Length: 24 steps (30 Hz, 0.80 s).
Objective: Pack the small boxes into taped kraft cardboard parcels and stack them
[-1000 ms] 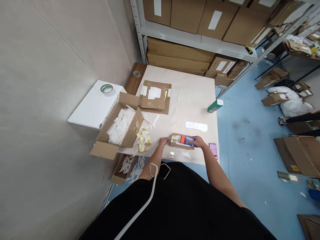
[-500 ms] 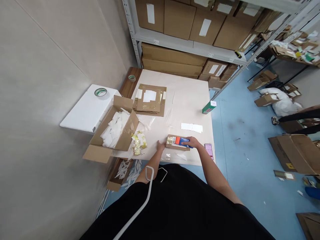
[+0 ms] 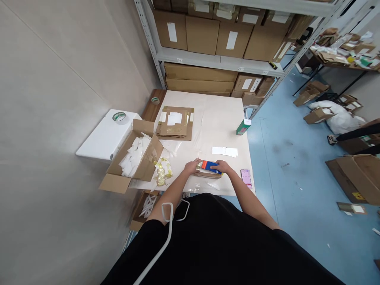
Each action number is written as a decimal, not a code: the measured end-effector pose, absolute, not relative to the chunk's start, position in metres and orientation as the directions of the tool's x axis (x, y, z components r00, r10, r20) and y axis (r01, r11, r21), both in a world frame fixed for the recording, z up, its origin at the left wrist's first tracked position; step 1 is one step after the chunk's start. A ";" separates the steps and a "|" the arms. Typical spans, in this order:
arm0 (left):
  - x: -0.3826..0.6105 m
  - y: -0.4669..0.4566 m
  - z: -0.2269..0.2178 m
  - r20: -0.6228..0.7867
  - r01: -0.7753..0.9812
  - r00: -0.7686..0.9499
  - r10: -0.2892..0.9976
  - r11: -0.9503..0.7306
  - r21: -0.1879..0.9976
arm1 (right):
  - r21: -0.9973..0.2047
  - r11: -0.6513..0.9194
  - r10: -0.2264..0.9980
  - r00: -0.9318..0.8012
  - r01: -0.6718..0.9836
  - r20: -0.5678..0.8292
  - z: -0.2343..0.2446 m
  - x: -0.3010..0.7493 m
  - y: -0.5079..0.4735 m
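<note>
We see the small cardboard box near the front edge of the white table, with the left hand laid flat on its left end, fingers stretched out close together and gripping nothing. The right hand has its fingers wrapped around the red and blue tape dispenser, which rests on top of the box. A pink phone lies just right of that hand, white labels behind the box, and gold packets to its left.
</note>
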State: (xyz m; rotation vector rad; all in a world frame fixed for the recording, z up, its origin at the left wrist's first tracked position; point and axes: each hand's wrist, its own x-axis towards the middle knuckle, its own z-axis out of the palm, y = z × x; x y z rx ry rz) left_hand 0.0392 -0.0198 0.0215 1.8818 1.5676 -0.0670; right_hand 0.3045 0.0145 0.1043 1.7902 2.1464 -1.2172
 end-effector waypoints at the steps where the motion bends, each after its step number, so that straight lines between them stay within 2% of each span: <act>1: 0.039 -0.017 0.021 -0.466 0.896 0.274 0.841 -0.046 0.442 | -0.497 -0.010 0.811 -0.284 0.868 -0.512 0.103 0.305 0.011; 5: 0.032 -0.015 0.017 -0.503 0.907 0.290 0.814 -0.066 0.415 | -0.484 -0.013 0.856 -0.240 0.875 -0.458 0.102 0.308 0.002; 8: 0.028 -0.015 0.013 -0.513 0.910 0.304 0.803 -0.085 0.406 | -0.460 -0.020 0.840 -0.235 0.888 -0.490 0.106 0.310 0.002; 16: 0.027 -0.008 0.010 -0.565 0.920 0.323 0.760 -0.113 0.374 | -0.295 -0.043 0.820 -0.135 0.954 -0.556 0.113 0.364 0.018; 24: 0.041 -0.007 0.008 -0.565 0.916 0.331 0.756 -0.115 0.384 | -0.341 -0.025 0.836 -0.167 0.940 -0.522 0.108 0.410 0.013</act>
